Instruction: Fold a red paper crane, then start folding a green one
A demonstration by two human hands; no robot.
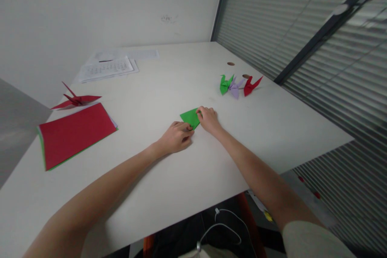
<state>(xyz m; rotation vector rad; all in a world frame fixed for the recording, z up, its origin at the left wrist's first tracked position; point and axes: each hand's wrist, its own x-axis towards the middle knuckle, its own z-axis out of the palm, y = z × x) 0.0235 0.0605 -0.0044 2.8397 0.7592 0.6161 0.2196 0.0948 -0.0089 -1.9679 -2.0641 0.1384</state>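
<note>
On the desk (169, 76), your left fingers (186, 126) and right fingers (200, 109) pinch green paper (190, 117), flat-folded but apparently unfinished.

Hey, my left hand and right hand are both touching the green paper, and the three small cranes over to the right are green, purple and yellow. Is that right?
Not quite: the head view shows a red crane, not a yellow one, beside the green crane and purple crane. Your left hand and right hand do both touch the green paper.
</note>
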